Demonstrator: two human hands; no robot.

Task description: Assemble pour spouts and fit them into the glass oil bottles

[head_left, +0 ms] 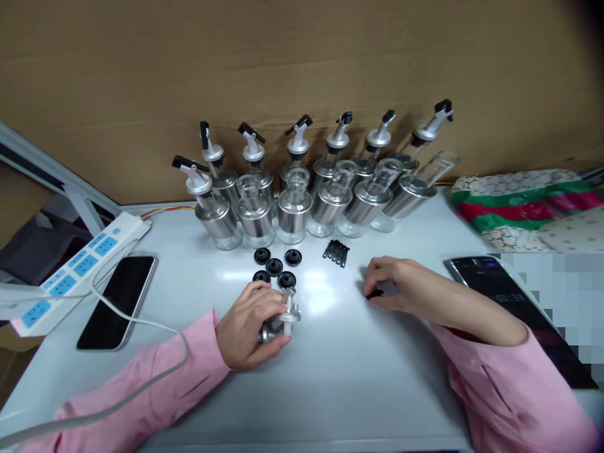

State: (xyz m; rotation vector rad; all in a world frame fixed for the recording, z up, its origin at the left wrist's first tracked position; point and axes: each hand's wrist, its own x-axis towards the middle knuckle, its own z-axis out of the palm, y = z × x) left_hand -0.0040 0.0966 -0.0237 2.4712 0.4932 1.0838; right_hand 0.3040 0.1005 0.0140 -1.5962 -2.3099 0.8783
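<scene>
My left hand [250,327] is closed around silver pourer spouts [289,316], at the front of the table's middle. One spout points up between thumb and fingers; more silver metal shows under the fingers. My right hand [401,286], low over the table to the right, has its fingertips pinched on a small black part [375,294], mostly hidden by the fingers. Several round black stoppers [274,267] lie just beyond my left hand, one partly covered by it. Between the hands and further back, several small black levers [336,253] lie side by side in a row.
Along the cardboard wall [302,63] stand glass bottles with steel bands, some open-necked [293,214], others with pourers fitted [217,220]. At left are a power strip [80,270], a phone [117,302] and a white cable [155,324] crossing my left sleeve. Another phone [509,308] lies right.
</scene>
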